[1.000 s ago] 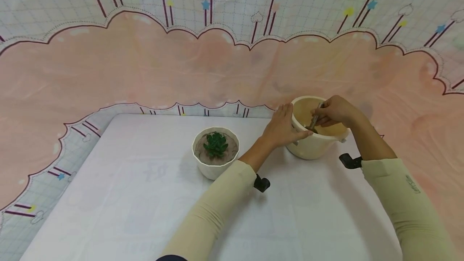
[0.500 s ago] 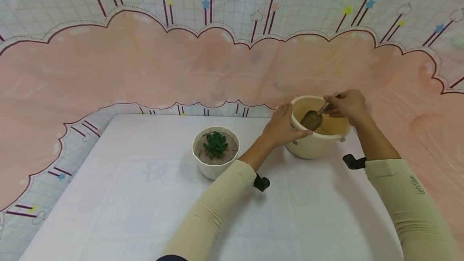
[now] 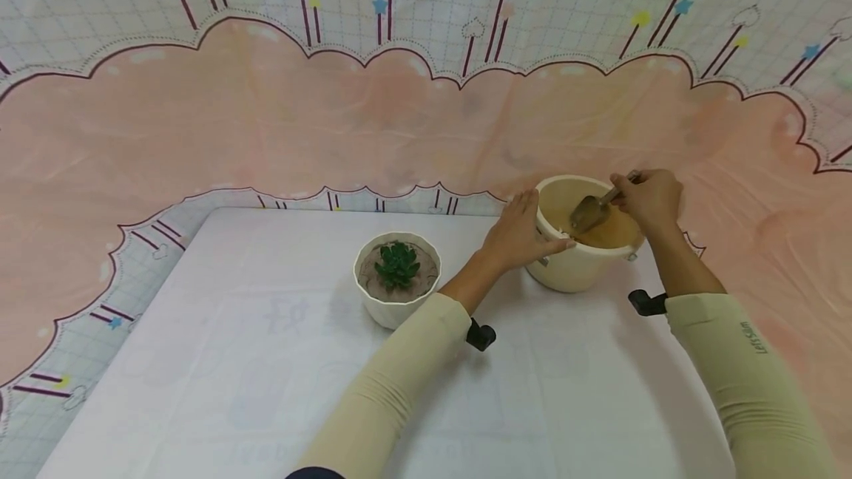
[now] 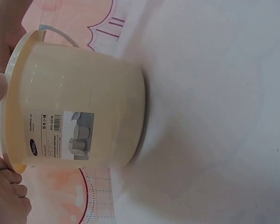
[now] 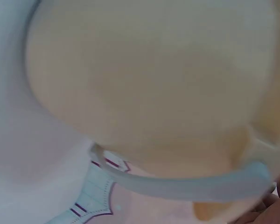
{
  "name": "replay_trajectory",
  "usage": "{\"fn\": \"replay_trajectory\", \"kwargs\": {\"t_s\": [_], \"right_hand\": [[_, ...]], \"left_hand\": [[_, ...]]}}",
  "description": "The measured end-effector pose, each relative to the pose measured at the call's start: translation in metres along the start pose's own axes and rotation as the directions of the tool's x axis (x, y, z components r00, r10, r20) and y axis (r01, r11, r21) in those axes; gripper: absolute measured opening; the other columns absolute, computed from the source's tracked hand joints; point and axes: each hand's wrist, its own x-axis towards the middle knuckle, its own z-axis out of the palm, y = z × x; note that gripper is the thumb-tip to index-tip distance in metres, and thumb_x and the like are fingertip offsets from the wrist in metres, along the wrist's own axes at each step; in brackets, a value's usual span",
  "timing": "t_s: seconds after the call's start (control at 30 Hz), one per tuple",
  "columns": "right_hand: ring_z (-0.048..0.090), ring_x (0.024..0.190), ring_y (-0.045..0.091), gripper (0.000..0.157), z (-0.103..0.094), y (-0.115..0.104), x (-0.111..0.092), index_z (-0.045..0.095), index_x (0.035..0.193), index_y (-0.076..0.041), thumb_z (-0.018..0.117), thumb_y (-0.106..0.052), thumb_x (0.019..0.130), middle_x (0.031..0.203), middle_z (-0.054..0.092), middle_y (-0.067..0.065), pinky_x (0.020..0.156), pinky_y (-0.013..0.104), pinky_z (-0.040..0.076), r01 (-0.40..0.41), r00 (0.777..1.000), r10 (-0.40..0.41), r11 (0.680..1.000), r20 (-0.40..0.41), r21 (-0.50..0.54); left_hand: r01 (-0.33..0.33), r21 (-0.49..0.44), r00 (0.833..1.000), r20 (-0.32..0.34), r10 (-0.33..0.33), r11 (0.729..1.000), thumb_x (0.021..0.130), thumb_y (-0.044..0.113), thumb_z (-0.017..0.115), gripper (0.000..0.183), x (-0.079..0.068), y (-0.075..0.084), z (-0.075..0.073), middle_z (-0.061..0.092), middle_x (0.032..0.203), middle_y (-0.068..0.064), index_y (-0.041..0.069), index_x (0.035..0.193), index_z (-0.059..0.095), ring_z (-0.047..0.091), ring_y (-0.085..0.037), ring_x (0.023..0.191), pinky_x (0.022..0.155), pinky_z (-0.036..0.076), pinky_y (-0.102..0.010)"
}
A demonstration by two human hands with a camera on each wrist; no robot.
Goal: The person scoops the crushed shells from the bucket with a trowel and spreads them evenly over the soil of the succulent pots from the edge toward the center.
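Cream bucket (image 3: 574,273) near the table's (image 3: 266,383) far edge: left hand (image 3: 514,239) grips its rim, presumably for steadiness. Right hand's (image 3: 651,198) fingers pinch the scoop (image 3: 589,213).

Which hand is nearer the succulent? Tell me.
Left: the left hand holds the bucket, right of the succulent; the right hand, gripping the scoop, is farther right.

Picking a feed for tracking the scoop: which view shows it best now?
Head. Blade and part of the handle are visible, held in the right hand, so the scoop reads clearly at the bucket's mouth. Neither wrist view shows it; both mainly see the bucket's outside.
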Motion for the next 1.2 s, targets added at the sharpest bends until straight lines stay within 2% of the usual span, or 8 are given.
{"fn": "replay_trajectory", "kwargs": {"t_s": [0.2, 0.33, 0.47, 0.7, 0.87, 1.0, 1.13, 1.2], "right_hand": [[0.062, 0.048, -0.001, 0.038, 0.013, 0.008, -0.004, 0.07, 0.1, 0.014, 0.07, -0.023, 0.103, 0.07, 0.073, 0.013, 0.048, 0.018, 0.052, 0.026, 1.0, -0.024, 0.995, 0.017, -0.1], [0.058, 0.043, -0.001, 0.037, 0.018, 0.007, -0.006, 0.07, 0.096, 0.013, 0.068, -0.023, 0.103, 0.064, 0.07, 0.01, 0.045, 0.019, 0.051, 0.037, 0.999, -0.034, 0.987, 0.024, -0.155], [0.059, 0.043, 0.002, 0.035, 0.022, 0.002, -0.005, 0.069, 0.092, 0.011, 0.067, -0.022, 0.104, 0.065, 0.067, 0.007, 0.044, 0.019, 0.05, 0.016, 1.0, -0.013, 0.989, 0.015, -0.148], [0.066, 0.047, 0.008, 0.03, 0.027, 0.0, 0.0, 0.066, 0.093, 0.011, 0.066, -0.017, 0.104, 0.079, 0.07, 0.022, 0.049, 0.021, 0.055, -0.051, 0.999, 0.052, 0.997, 0.011, -0.052], [0.069, 0.051, 0.013, 0.028, 0.028, 0.001, 0.001, 0.064, 0.093, 0.009, 0.064, -0.017, 0.104, 0.083, 0.065, 0.017, 0.051, 0.024, 0.058, -0.094, 0.995, 0.095, 0.995, 0.01, -0.028], [0.073, 0.065, 0.025, 0.029, 0.03, 0.001, 0.001, 0.064, 0.091, 0.006, 0.063, -0.02, 0.105, 0.087, 0.065, 0.02, 0.056, 0.026, 0.059, -0.083, 0.997, 0.083, 0.992, -0.004, -0.1], [0.068, 0.091, 0.044, 0.033, 0.031, -0.001, 0.0, 0.063, 0.09, 0.005, 0.059, -0.024, 0.107, 0.1, 0.065, 0.028, 0.073, 0.04, 0.058, -0.061, 0.998, 0.06, 0.979, -0.01, -0.193], [0.066, 0.097, 0.048, 0.034, 0.03, -0.002, 0.0, 0.063, 0.09, 0.005, 0.058, -0.024, 0.107, 0.104, 0.065, 0.031, 0.071, 0.037, 0.056, -0.063, 0.998, 0.063, 0.976, -0.003, -0.208]], "left_hand": [[0.019, -0.008, 1.0, 0.021, -0.019, 1.0, 0.09, 0.068, 0.071, 0.115, 0.0, 0.001, 0.001, 0.02, 0.174, -0.011, 0.004, 0.168, 0.014, 0.017, -0.022, 0.16, 0.126, 0.01, -0.029], [0.014, -0.008, 1.0, 0.017, -0.014, 1.0, 0.091, 0.068, 0.071, 0.115, 0.001, 0.0, 0.001, 0.021, 0.173, -0.011, 0.004, 0.168, 0.015, 0.018, -0.023, 0.159, 0.126, 0.013, -0.03], [0.02, -0.014, 1.0, 0.009, -0.02, 1.0, 0.091, 0.067, 0.071, 0.114, 0.001, -0.001, 0.0, 0.022, 0.173, -0.009, 0.005, 0.168, 0.015, 0.02, -0.023, 0.159, 0.125, 0.02, -0.033], [0.037, -0.035, 0.999, 0.012, -0.036, 0.999, 0.091, 0.066, 0.072, 0.115, 0.0, -0.003, 0.0, 0.02, 0.174, -0.01, 0.005, 0.168, 0.014, 0.019, -0.023, 0.159, 0.124, 0.025, -0.036], [0.036, -0.055, 0.999, 0.018, -0.035, 0.998, 0.09, 0.066, 0.073, 0.115, 0.0, -0.003, 0.002, 0.019, 0.174, -0.01, 0.006, 0.169, 0.013, 0.019, -0.023, 0.159, 0.123, 0.028, -0.038], [0.039, -0.052, 0.999, 0.019, -0.038, 0.998, 0.09, 0.067, 0.072, 0.116, -0.001, -0.004, 0.002, 0.019, 0.174, -0.009, 0.006, 0.169, 0.013, 0.02, -0.022, 0.159, 0.122, 0.031, -0.038], [0.031, -0.055, 0.999, 0.015, -0.03, 0.998, 0.09, 0.067, 0.072, 0.116, -0.001, -0.005, 0.001, 0.019, 0.174, -0.01, 0.006, 0.168, 0.013, 0.02, -0.023, 0.159, 0.122, 0.032, -0.04], [0.025, -0.059, 1.0, 0.012, -0.024, 0.998, 0.09, 0.067, 0.072, 0.115, -0.001, -0.005, 0.001, 0.019, 0.174, -0.01, 0.005, 0.168, 0.013, 0.021, -0.024, 0.159, 0.122, 0.032, -0.041]]}}
